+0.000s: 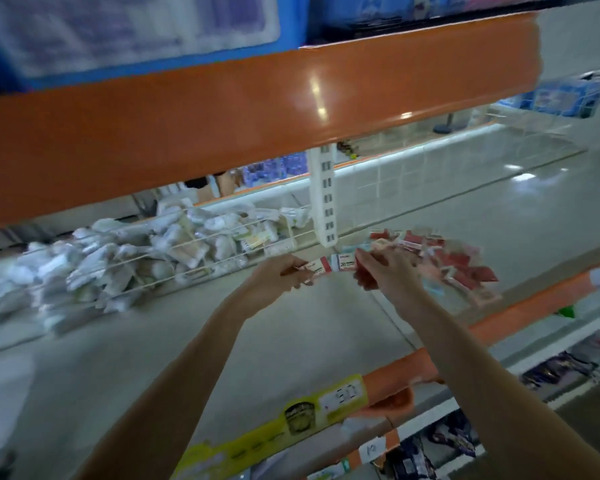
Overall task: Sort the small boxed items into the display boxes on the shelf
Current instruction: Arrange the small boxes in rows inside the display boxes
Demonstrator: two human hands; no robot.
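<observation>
Both my bare arms reach forward over the pale grey-green metal shelf, under the broad glossy orange shelf edge above; my left hand has its fingers curled in a pinch on the near end of a small white carton with a red stripe and printed label, which lies roughly level between my two hands; my right hand is just beside that carton's far end, fingers bent and spread over the edge of the pile, and I cannot tell through the blur whether they grip a box or only touch it. Just beyond and to the right of my right hand sits a heap of small red and white boxed items, jumbled at all angles, in what looks like a clear shallow display tray on the right part of the shelf; its walls are too blurred to trace fully. To the left, behind a white wire divider rail, lies a long loose mound of pale plastic-wrapped packets; a white slotted upright post stands between that mound and the red boxes. At the shelf's front lip a yellow price strip runs beside an orange strip; darker packaged goods show on the shelf below.
</observation>
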